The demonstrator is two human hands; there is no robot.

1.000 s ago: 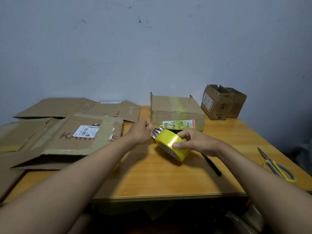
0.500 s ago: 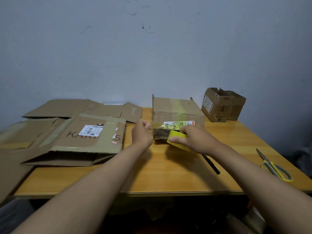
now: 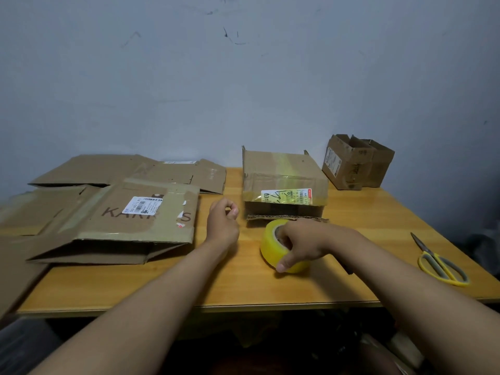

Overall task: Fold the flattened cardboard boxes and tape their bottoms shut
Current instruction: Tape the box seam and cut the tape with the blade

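Observation:
A folded cardboard box (image 3: 281, 175) lies on its side at the table's middle back, with yellowish tape across it and a green label on its near face. In front of it my right hand (image 3: 300, 243) grips a yellow roll of tape (image 3: 270, 247), fingers through its core, low over the table. My left hand (image 3: 223, 221) hovers left of the box with thumb and finger pinched together; whether it pinches a clear tape end I cannot tell. Several flattened cardboard boxes (image 3: 140, 212) lie stacked on the left.
Yellow-handled scissors (image 3: 438, 261) lie near the table's right edge. Two small open boxes (image 3: 354, 163) stand at the back right against the wall. A dark pen (image 3: 347, 269) is mostly hidden under my right forearm. The wooden table (image 3: 189, 282) ends just before me.
My right hand has pulled the tape roll back from the box's near face toward me and lowered it. My left hand has drifted slightly left, away from the box.

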